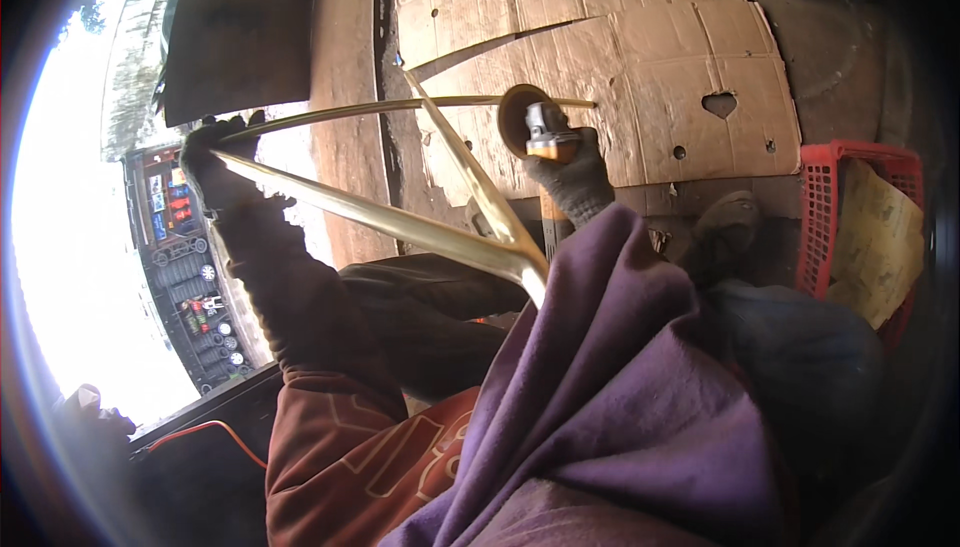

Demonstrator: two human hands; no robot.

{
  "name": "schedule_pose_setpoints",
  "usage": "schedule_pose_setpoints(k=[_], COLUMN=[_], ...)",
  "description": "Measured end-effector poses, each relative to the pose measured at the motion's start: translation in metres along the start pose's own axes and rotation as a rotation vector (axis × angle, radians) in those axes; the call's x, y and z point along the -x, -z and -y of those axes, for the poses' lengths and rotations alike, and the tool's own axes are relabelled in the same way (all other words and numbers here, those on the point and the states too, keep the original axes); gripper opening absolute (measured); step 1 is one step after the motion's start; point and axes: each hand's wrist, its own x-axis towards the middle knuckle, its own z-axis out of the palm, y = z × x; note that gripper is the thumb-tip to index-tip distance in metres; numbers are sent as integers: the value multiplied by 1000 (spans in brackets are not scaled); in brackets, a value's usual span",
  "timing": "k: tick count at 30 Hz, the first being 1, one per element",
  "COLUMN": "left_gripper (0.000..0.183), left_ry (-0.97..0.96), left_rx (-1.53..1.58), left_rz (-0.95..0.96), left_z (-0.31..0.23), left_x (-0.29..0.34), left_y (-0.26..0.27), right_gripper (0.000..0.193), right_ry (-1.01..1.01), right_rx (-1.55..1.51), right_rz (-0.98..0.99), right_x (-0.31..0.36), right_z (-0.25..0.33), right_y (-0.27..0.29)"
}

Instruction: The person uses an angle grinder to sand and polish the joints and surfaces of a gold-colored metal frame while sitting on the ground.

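A brass-coloured frame of slim metal tubes (380, 215) spans the space before me, its bars meeting in sharp corners. My left hand (208, 162), in a dark glove, is closed round the corner at its far left end. In my gloved right hand (585, 179) is an angle grinder (548, 137) with an orange and grey body. The grinder's round disc (513, 115) overlaps the frame's upper bar; whether they touch, I cannot tell. Purple cloth (620, 347) over my right arm hides the frame's near end.
Flattened cardboard (640, 67) with holes covers the ground ahead. A red plastic crate (818, 217) holding brownish sheets stands at the right. A dark panel (240, 27) rises at the upper left. An orange cord (215, 423) runs at the lower left.
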Motion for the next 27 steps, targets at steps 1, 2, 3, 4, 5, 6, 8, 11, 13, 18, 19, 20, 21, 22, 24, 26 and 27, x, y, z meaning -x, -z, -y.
schedule_pose_setpoints(k=[1,2,3,4,5,6,8,11,13,18,19,20,21,22,24,26,27], left_gripper=[16,16,15,15,15,14,14,13,13,9,9,10,11,11,17,21,25], left_ry=[13,21,27,34,42,41,51,75,100,35,32,84,139,139,149,141,139], left_rx=[14,20,32,42,52,57,68,87,103,156,152,298,457,467,353,361,387], left_rz=[-5,-8,-5,0,2,9,16,14,22,-116,-119,100,331,337,155,132,119], left_z=[-1,-3,-9,-9,-9,-12,-16,-26,-30,-40,-48,-56,-55,-53,-56,-64,-64], left_x=[3,6,8,8,9,7,7,10,8,24,25,25,22,21,24,24,22], left_y=[-2,-2,-5,-11,-16,-18,-25,-25,-34,-80,-79,-77,-79,-82,-85,-78,-84], right_gripper=[71,80,86,92,92,96,100,102,98,92,89,89,82,74,73,73,72], right_ry=[-52,-84,-3,74,74,69,66,84,56,127,118,120,171,222,240,259,219], right_rx=[313,369,377,388,392,429,465,426,449,319,285,283,281,279,262,235,188], right_rz=[18,71,72,68,67,64,62,144,128,131,156,162,124,86,81,93,103], right_x=[17,23,30,35,32,28,25,32,33,28,28,31,31,31,31,34,32], right_z=[42,43,53,60,52,48,40,61,63,62,65,68,69,69,67,68,68], right_y=[2,-3,-5,-5,-5,-8,-8,-5,-4,-2,-2,-1,0,2,2,0,1])
